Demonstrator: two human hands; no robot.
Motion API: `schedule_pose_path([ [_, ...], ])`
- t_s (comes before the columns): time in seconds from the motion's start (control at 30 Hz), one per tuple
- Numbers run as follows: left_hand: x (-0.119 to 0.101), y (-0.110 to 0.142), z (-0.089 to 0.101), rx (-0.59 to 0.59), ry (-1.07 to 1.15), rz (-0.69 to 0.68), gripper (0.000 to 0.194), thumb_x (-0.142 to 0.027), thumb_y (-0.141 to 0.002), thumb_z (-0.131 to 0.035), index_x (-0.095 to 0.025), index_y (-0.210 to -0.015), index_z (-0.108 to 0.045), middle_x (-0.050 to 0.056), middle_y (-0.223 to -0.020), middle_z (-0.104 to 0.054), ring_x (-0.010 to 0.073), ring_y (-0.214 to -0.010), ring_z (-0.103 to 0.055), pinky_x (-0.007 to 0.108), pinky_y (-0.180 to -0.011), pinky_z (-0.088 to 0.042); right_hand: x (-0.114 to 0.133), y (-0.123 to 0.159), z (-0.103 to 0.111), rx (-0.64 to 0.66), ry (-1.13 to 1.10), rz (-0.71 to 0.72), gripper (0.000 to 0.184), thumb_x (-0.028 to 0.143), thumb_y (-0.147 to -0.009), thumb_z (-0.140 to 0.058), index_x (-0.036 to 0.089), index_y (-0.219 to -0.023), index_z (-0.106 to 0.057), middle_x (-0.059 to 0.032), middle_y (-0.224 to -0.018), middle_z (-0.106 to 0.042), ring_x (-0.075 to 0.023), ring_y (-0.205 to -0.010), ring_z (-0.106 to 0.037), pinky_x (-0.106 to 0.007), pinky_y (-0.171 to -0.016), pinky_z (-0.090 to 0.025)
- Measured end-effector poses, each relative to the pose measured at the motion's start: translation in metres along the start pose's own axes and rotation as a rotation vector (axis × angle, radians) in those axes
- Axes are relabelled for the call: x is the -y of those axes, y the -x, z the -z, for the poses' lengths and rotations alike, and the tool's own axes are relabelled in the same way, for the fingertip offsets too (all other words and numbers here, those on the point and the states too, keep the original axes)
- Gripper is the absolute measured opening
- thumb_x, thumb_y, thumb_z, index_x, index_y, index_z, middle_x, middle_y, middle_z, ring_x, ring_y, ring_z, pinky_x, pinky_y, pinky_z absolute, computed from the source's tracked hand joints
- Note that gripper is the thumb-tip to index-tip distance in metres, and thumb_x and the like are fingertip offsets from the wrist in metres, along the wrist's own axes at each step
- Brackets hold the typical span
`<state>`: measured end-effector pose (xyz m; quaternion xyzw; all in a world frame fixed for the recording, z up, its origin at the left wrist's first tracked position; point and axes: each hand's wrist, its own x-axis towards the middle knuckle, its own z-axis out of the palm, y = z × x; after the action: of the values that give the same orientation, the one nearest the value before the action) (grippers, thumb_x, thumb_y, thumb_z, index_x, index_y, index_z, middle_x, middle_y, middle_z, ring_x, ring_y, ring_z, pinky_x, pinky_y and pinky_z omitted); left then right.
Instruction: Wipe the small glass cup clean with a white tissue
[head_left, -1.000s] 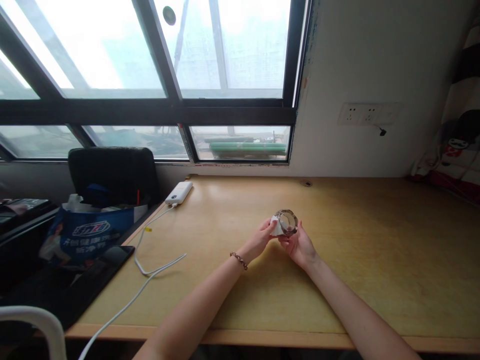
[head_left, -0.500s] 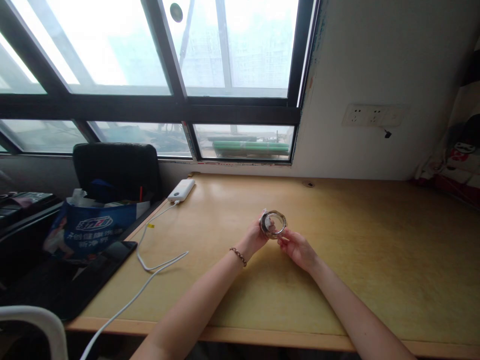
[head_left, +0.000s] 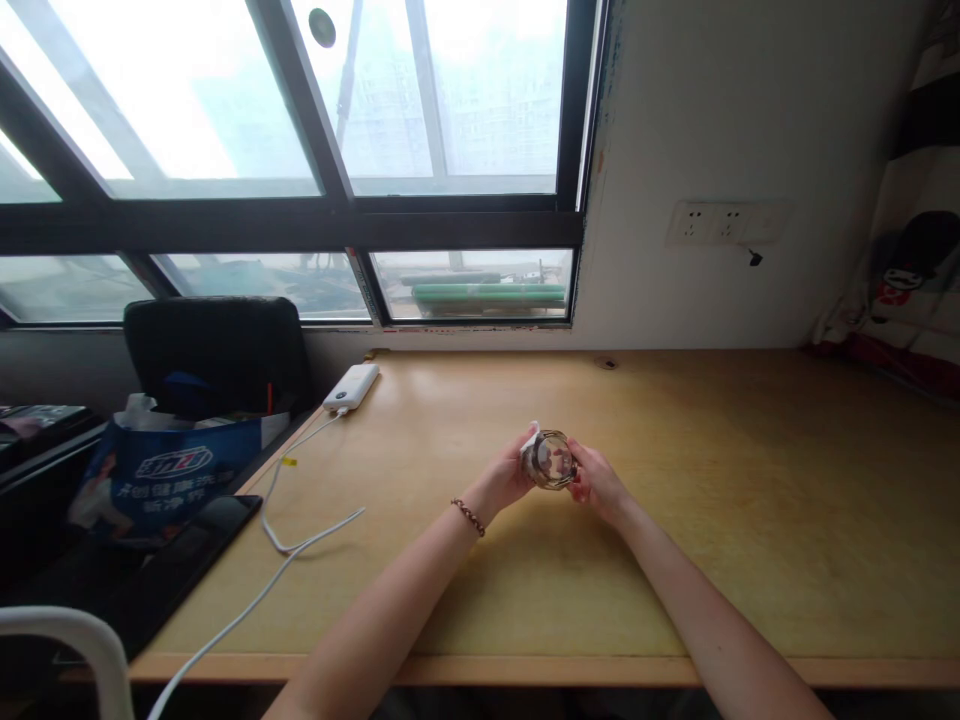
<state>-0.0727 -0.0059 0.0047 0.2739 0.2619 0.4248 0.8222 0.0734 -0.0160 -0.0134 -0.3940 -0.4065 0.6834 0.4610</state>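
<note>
Well left of the grip, blue printed bag (head_left: 172, 470): I see it in front of a black chair (head_left: 217, 345), apart from both hands.
Nearer left of the grip, white cable (head_left: 289, 550): it loops across the desk (head_left: 750, 520) and runs up to a white power bank (head_left: 352, 387), beyond and left of the hands.
Left hand (head_left: 510, 475): I have it closed narrowly around the left side of the cup, thumb up along the edge, wrist with its beaded bracelet (head_left: 469, 516) leading in from the lower left.
White tissue (head_left: 531, 438): pinched between the left hand and the cup, now at the upper-left edge; a second ago a larger piece showed at the cup's left.
Faceted glass cup (head_left: 555, 460): between my two hands, over the desk; whether its underside touches I cannot tell. It has turned since half a second ago, and finger shapes now show through the glass. I judge that the handling has brought another part of it round against the tissue.
Right hand (head_left: 600, 485): it has moved up the right side of the rim, thumb above, fingers curled beneath, a narrow hold; the forearm slants in from the lower right.
Beyond and right of the grip, wall socket (head_left: 726, 223): well apart, a small black plug hanging below.
</note>
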Motion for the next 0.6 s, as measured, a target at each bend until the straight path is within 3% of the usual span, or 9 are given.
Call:
schedule_pose_path([
  [0.1, -0.002, 0.004, -0.003, 0.073, -0.076, -0.046, 0.036, -0.042, -0.076, -0.047, -0.010, -0.088, -0.058, 0.010, -0.083, -0.063, 0.0173, -0.073, -0.058, 0.030, -0.070, -0.043, 0.000, 0.000, 0.001, -0.002, -0.148, -0.074, 0.037, 0.051, -0.072, -0.048, 0.016, -0.080, -0.055, 0.0009, -0.060, -0.054, -0.0038, -0.032, -0.037, -0.016, -0.027, -0.022],
  [0.23, -0.001, 0.006, -0.006, 0.108, -0.198, -0.184, 0.034, -0.039, -0.077, -0.048, -0.010, -0.091, -0.058, 0.009, -0.083, -0.061, 0.0149, -0.072, -0.056, 0.026, -0.068, -0.040, 0.000, 0.000, 0.000, -0.002, -0.324, -0.127, 0.030, 0.046, -0.074, -0.048, 0.016, -0.074, -0.054, -0.0006, -0.062, -0.057, -0.0042, -0.035, -0.038, -0.016, -0.031, -0.022],
  [0.4, 0.006, 0.000, 0.001, -0.003, -0.330, -0.281, 0.030, -0.038, -0.072, -0.054, -0.012, -0.087, -0.058, 0.004, -0.074, -0.059, 0.0091, -0.062, -0.051, 0.020, -0.058, -0.036, -0.001, -0.002, 0.001, -0.022, -0.396, -0.119, 0.027, 0.044, -0.075, -0.048, 0.017, -0.074, -0.052, -0.0017, -0.065, -0.058, -0.0063, -0.041, -0.044, -0.018, -0.036, -0.029],
  [0.6, 0.009, -0.006, 0.005, -0.105, -0.296, -0.250, 0.042, -0.050, -0.071, -0.049, -0.011, -0.085, -0.058, 0.004, -0.071, -0.060, 0.0127, -0.063, -0.054, 0.024, -0.060, -0.038, -0.003, -0.002, 0.003, 0.046, -0.317, -0.063, 0.028, 0.045, -0.075, -0.049, 0.017, -0.074, -0.050, 0.0017, -0.063, -0.054, -0.0054, -0.041, -0.045, -0.016, -0.034, -0.026],
])
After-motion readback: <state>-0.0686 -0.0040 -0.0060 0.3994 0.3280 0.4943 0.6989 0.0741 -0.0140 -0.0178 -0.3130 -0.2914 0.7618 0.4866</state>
